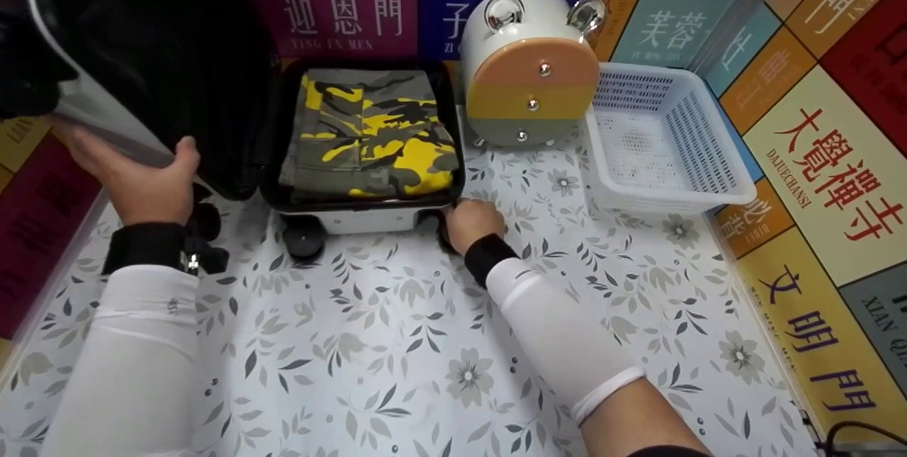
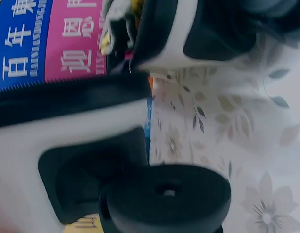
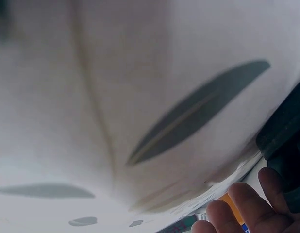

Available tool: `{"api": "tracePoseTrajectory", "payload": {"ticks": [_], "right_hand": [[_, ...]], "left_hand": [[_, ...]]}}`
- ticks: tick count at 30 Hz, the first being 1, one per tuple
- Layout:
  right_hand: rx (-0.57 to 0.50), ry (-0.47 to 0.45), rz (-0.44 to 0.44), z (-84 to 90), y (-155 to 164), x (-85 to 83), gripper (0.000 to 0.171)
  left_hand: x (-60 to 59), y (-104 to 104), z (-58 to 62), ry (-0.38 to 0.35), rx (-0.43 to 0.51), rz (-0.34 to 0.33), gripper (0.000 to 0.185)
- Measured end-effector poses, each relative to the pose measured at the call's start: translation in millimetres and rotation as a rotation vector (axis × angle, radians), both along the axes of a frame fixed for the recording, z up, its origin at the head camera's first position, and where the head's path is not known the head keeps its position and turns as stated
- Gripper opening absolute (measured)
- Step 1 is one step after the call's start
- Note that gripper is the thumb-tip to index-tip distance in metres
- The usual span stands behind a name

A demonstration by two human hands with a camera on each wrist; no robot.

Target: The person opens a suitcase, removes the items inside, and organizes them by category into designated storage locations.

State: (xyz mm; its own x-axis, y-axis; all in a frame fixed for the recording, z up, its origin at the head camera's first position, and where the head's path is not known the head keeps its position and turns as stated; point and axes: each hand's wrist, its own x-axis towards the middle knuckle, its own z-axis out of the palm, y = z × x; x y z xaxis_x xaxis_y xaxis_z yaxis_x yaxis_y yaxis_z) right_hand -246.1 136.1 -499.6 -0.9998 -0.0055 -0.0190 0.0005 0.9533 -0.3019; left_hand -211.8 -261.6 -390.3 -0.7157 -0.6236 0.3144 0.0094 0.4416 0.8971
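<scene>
A small white suitcase point(image 1: 368, 217) lies open on the floral tabletop. Folded yellow and grey camouflage clothing point(image 1: 368, 132) fills its base. Its black-lined lid point(image 1: 152, 53) stands raised at the left. My left hand point(image 1: 145, 184) grips the lid's lower edge, thumb over the rim. The left wrist view shows the white shell point(image 2: 48, 145) and a black wheel point(image 2: 164, 199) close up. My right hand point(image 1: 473, 222) holds the base's front right corner, fingers curled down beside a wheel. In the right wrist view its fingertips point(image 3: 247, 208) lie against a black part point(image 3: 286, 141).
A white cylindrical box with orange, yellow and grey drawers point(image 1: 531, 67) stands behind the suitcase's right side. A white plastic basket point(image 1: 666, 138) sits at the right. Walls with coloured signs point(image 1: 822, 159) close in the back and right. The floral tablecloth point(image 1: 425, 343) stretches toward me.
</scene>
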Motion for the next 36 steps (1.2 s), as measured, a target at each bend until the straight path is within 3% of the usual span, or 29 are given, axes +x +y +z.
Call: {"api": "tracePoseTrajectory", "payload": {"ticks": [7,12,20,30,36], "right_hand": [[0.021,0.051,0.008,-1.0,-1,1.2,0.049],[0.017,0.08,0.02,-1.3,0,1.1,0.048],[-0.041,0.067,0.002,-1.7,0,0.4,0.049],[-0.061,0.071,0.028,-0.1,2,-1.4,0.044],[-0.098,0.109,0.06,-0.9,6,-3.4,0.042]], "left_hand": [[4.5,-10,-4.4,0.08,0.047,-0.006,0.12],[3.0,-17,-15.8,0.069,0.051,0.002,0.12],[4.0,-33,-39.1,-0.055,0.059,-0.013,0.125],[12.6,-43,-53.7,-0.241,0.317,-0.046,0.128],[14.7,-49,-60.5,-0.418,0.482,-0.067,0.13]]}}
